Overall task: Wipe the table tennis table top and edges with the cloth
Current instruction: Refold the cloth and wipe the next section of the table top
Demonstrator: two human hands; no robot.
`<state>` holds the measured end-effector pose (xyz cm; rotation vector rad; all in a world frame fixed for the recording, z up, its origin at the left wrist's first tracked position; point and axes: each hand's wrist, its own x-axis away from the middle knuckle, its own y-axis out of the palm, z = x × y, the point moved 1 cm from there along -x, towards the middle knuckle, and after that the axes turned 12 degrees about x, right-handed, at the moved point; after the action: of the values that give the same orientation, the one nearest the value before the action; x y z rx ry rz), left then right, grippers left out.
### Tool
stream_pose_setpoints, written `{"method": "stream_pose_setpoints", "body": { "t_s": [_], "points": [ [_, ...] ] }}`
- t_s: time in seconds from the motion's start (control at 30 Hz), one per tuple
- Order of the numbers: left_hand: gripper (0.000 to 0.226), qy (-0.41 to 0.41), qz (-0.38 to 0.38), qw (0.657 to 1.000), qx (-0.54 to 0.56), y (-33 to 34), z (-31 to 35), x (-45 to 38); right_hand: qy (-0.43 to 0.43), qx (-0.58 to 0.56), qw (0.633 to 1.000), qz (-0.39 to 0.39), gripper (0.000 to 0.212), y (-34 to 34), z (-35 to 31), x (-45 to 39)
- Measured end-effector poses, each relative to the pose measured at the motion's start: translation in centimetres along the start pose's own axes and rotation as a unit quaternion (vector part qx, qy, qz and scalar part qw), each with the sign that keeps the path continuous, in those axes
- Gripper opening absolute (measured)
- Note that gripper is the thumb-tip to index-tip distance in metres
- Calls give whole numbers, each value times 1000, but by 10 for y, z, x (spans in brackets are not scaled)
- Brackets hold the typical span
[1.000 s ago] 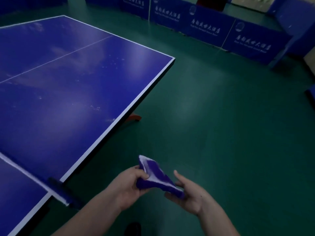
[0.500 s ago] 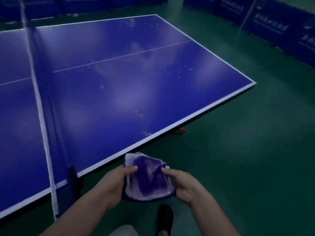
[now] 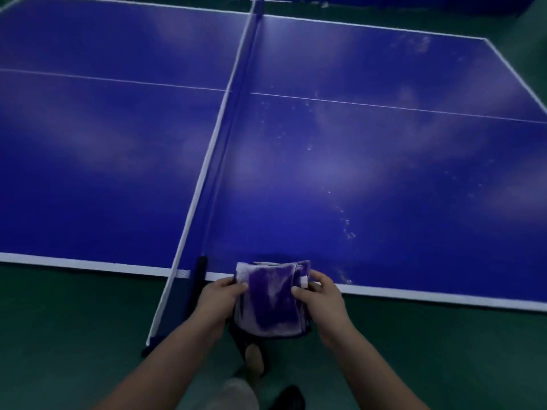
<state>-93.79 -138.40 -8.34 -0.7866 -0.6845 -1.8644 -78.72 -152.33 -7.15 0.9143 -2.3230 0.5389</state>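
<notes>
A folded purple and white cloth (image 3: 270,300) is held in front of me over the near edge of the blue table tennis table (image 3: 370,179). My left hand (image 3: 220,300) grips the cloth's left side and my right hand (image 3: 321,297) grips its right side. The table's white near edge line (image 3: 444,295) runs just beyond my hands. Pale dusty specks (image 3: 344,226) dot the right half of the table top.
The net (image 3: 219,137) crosses the table from far to near, ending at a dark net post (image 3: 197,279) just left of my left hand. Green floor (image 3: 444,356) lies around the table. My legs and a dark shoe (image 3: 291,399) show below.
The view has swung left, so I now face the table side on at the net. The cloth stays held in both hands, now over the table's near edge.
</notes>
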Motion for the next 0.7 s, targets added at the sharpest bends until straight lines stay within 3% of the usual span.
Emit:
{"method": "stream_pose_setpoints", "body": {
  "t_s": [0.1,0.23,0.4,0.5,0.57,0.63,0.7],
  "points": [
    [12,21,42,999,11,-4,9,-35,-16,65,998,16,37,22,-13,-28],
    [18,66,43,997,-20,3,34,-74,-47,146,987,43,45,38,-31,-67],
    [11,151,70,982,-93,0,61,-102,-69,157,983,57,53,58,-46,-105],
    [22,170,98,974,-111,-8,67,-115,-75,179,980,52,51,72,-45,-123],
    [34,169,131,968,-130,-13,67,-120,-97,286,950,76,51,80,-41,-130],
    [41,169,162,962,-143,-20,66,-122,-180,425,881,106,54,92,-38,-136],
    [43,184,167,953,-174,-26,65,-121,-232,513,825,58,56,115,-36,-143]
  ]
}}
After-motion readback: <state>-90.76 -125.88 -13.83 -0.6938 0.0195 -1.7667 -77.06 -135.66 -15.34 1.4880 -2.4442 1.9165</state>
